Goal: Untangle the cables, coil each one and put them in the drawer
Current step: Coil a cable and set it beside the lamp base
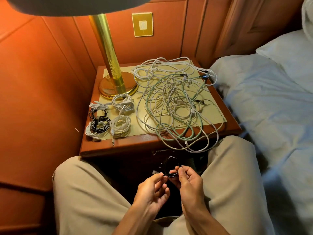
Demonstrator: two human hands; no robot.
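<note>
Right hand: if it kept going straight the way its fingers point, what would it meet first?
The right hand pinches a black cable coil, fingers pointing up and away toward the nightstand. Past the coil, it would probably meet the nightstand's dark front under the top edge first, though depth is hard to judge here.

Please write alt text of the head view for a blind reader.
Both hands, left and right, wind a black cable into a small coil over the lap. On the nightstand lie a tangle of pale cables and several finished coils beside a brass lamp.
</note>
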